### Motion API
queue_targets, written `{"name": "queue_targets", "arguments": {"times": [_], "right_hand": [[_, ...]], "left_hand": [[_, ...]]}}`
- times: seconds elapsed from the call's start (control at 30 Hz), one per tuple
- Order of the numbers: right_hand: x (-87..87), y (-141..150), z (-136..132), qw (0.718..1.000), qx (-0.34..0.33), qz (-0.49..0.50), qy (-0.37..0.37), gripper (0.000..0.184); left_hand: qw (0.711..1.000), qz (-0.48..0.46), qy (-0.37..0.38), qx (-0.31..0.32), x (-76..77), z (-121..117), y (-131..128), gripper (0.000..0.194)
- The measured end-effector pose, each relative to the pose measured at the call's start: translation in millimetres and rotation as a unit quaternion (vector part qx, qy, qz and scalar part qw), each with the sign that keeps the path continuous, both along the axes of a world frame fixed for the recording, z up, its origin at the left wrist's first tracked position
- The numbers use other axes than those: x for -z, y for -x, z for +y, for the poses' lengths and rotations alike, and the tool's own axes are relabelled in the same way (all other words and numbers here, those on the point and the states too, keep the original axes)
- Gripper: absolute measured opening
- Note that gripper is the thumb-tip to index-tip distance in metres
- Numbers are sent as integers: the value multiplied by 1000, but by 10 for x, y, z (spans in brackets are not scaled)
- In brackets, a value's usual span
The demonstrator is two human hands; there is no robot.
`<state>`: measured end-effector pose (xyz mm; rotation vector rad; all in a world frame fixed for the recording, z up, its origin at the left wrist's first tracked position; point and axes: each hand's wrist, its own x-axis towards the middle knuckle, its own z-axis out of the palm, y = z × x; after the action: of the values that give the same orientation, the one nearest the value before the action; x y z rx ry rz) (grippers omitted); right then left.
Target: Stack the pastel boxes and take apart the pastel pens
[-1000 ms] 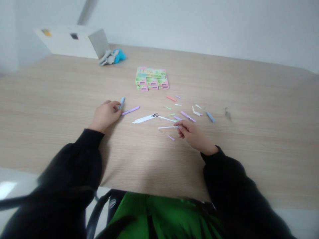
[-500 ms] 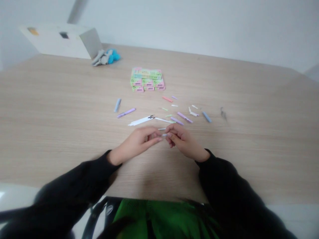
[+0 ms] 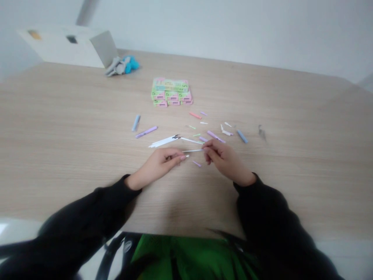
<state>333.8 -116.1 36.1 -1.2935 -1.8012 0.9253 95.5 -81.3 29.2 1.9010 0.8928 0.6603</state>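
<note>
My left hand is closed, thumb against forefinger, on a small pale piece with a shiny tip. To the right, my right hand has its fingers pinched at the right end of a thin white pen refill. The refill's other end reaches my left forefinger; whether they touch, I cannot tell. Just below the gap between my hands lies a small purple piece. Beyond my left hand rests a bundle of white refills with dark tips. Another white refill lies right of the bundle.
Purple pen barrels and blue-grey pieces lie on both sides. Small white, green and red parts are scattered farther back. Behind them stand stacked green-and-pink boxes. Crumpled gloves sit by a white box at back left.
My right hand has moved right, away from my left hand, and the gap between them is wider. More of the refill shows, and the small purple piece below has come into view.
</note>
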Motion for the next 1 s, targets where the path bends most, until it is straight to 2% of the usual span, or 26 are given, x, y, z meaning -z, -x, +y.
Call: {"name": "queue_targets", "arguments": {"times": [0.1,0.23,0.4,0.57,0.73,0.83,1.0], "right_hand": [[-40,-343,130,987,114,-111,-7,11],[20,-630,227,962,175,-194,74,11],[98,-686,252,940,187,-274,81,13],[149,-691,296,922,188,-328,88,14],[150,-698,283,920,199,-332,66,12],[133,-681,264,921,206,-329,40,17],[126,-655,267,929,201,-310,34,13]], "left_hand": [[998,-29,23,-46,-11,29,36,30],[993,-49,80,-65,-23,43,80,28],[989,-57,113,-72,-5,48,92,27],[991,-55,95,-71,6,60,93,31],[996,-25,49,-71,-3,89,118,39],[996,-18,39,-80,-15,109,130,41],[996,-17,31,-79,-35,116,126,40]]}}
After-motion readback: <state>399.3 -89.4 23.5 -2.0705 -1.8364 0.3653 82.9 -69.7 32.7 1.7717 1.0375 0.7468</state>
